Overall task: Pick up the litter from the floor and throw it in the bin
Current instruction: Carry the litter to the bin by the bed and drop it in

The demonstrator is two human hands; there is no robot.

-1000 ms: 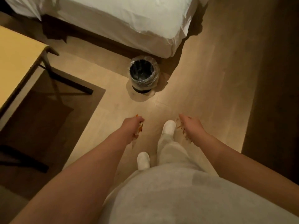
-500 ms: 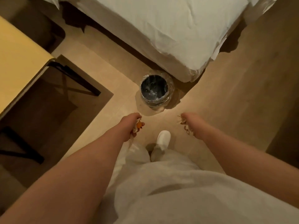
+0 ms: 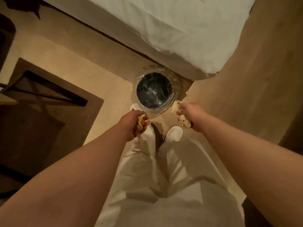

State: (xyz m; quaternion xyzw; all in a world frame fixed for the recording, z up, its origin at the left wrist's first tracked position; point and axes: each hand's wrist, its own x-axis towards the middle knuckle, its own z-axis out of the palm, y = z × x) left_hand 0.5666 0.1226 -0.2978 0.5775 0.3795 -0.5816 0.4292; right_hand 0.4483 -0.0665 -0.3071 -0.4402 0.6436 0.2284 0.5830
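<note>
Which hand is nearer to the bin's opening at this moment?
Hard to separate; the right looks marginally nearer. The right hand, clutching crumpled paper, sits beside the bin rim's near-right edge. The left hand, holding litter, hangs just short of the near-left edge.

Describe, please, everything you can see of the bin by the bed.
The bin is a small round container standing upright on the wooden floor, seen from almost straight above. It looks dark inside and is lined with a clear, crinkly plastic bag whose edge folds out over the rim. It sits just at the corner of the white-sheeted bed. Whether it holds any litter cannot be told. Neither hand touches it; both are held just short of its near rim.
</note>
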